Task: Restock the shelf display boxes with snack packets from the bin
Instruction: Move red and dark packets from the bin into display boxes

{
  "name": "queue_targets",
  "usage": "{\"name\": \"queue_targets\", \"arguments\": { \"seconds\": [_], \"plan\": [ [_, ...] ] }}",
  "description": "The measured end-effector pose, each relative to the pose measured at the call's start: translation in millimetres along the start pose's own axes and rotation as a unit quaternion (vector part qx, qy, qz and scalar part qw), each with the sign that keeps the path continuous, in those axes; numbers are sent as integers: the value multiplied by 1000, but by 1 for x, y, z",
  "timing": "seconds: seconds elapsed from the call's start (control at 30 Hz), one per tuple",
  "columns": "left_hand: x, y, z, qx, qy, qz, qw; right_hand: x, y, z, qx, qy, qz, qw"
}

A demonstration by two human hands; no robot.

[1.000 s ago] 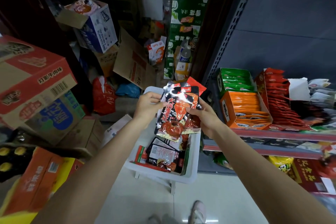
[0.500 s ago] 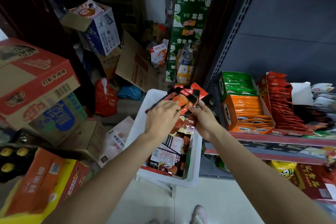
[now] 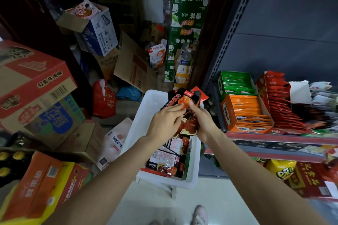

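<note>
While both hands meet above a white plastic bin (image 3: pixel 146 115), a bundle of black-and-red snack packets (image 3: pixel 186 113) stands upright between them. The left hand (image 3: pixel 164 124) lies over the bundle's near face, its fingers nearly straight and pressed flat against the top packet, fingertips reaching an orange patch of the wrapper. The right hand (image 3: pixel 203 122) has the grip: its fingers curl round the bundle's right edge, with the thumb on the front of the packets. The bundle's top edge rises above both hands, and its lower edge shows just below the right palm.

Beneath the hands, more packets (image 3: pixel 168 160) lie stacked in the near end of the bin, many showing their white printed backs. The far end of the bin is bare.

To the right, a metal shelf (image 3: pixel 274 138) carries open display boxes side by side: a green box (image 3: pixel 236 84) at the back, an orange box (image 3: pixel 245 113) in front of it, and a red box (image 3: pixel 281 100) further right, each filled with upright packets of its own colour.

To the left, cardboard cartons (image 3: pixel 36 86) are piled on the floor, and a light shoe (image 3: pixel 200 214) shows at the bottom edge on pale tiles.
</note>
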State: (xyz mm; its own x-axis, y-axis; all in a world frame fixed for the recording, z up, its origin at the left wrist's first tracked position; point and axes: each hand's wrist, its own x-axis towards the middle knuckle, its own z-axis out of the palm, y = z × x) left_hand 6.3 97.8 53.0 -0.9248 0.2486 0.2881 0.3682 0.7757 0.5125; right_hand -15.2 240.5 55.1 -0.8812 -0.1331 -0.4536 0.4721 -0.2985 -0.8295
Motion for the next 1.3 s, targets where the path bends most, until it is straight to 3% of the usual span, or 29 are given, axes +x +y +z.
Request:
{"name": "queue_targets", "arguments": {
  "seconds": [0.07, 0.13, 0.23, 0.3, 0.43, 0.6, 0.7, 0.83, 0.93, 1.1, 1.2, 1.3],
  "plan": [
    [5, 0, -9, -112, 21, -72, 991, 0, 1, -1, 5, 18, -13, 1000],
    [12, -6, -16, -135, 76, -174, 972, -1, -2, 0, -6, 17, -17, 1000],
    [18, -18, -21, -219, 17, -309, 925, 0, -8, 1, -17, 16, -23, 999],
    [17, -22, -21, -330, -9, -321, 887, 0, -11, 0, -31, 14, -27, 999],
    [12, -23, -26, -474, 10, -349, 808, -4, -15, 1, -32, -25, -28, 999],
    [17, -21, -23, -593, 45, -388, 704, -6, -21, -11, -15, 1, -34, 999],
    [26, -17, -19, -598, 41, -373, 708, -10, -28, -28, 0, 28, -46, 999],
    [38, 6, -5, -491, -66, -338, 800, -18, -38, -49, 13, 62, -74, 995],
    [50, 32, 10, -440, -98, -312, 836, -24, -51, -70, 32, 74, -84, 993],
    [77, 77, 37, -482, -70, -316, 814, -34, -85, -125, 69, 47, -103, 991],
    [98, 111, 57, -515, -90, -295, 800, -36, -111, -166, 60, 25, -128, 990],
    [127, 156, 80, -500, -120, -268, 815, -33, -138, -205, 49, 31, -157, 986]
  ]
}}
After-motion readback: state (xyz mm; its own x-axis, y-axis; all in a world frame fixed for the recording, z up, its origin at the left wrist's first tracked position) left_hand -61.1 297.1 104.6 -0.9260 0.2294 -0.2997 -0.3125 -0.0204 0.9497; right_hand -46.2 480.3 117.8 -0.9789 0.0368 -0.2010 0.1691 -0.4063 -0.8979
